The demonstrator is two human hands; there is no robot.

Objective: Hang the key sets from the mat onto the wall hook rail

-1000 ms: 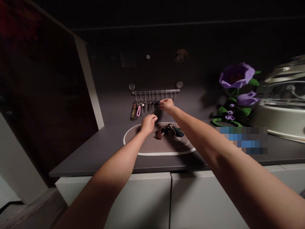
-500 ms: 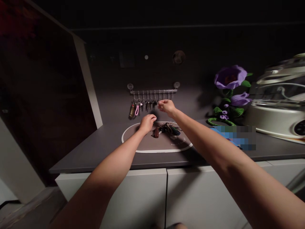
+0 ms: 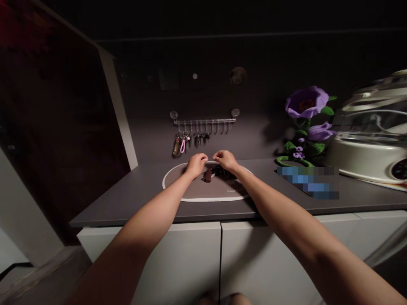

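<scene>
A clear hook rail is fixed to the dark wall by two round suction cups. Several keys hang from its left and middle hooks, among them a pink strap and a brown tag. My left hand is over the back of the oval mat, fingers pinched together on something I cannot make out. Close by on its right, my right hand is pinched as well, its contents too small to tell. Below both hands a dark red key holder lies on the mat beside dark keys, partly hidden.
Purple flowers with green leaves stand at the right of the counter. A blurred blue object lies before them. A cream appliance with a clear cover is at the far right.
My right hand has come down from the hooks to just above the mat, beside my left hand. My left hand has hardly moved.
</scene>
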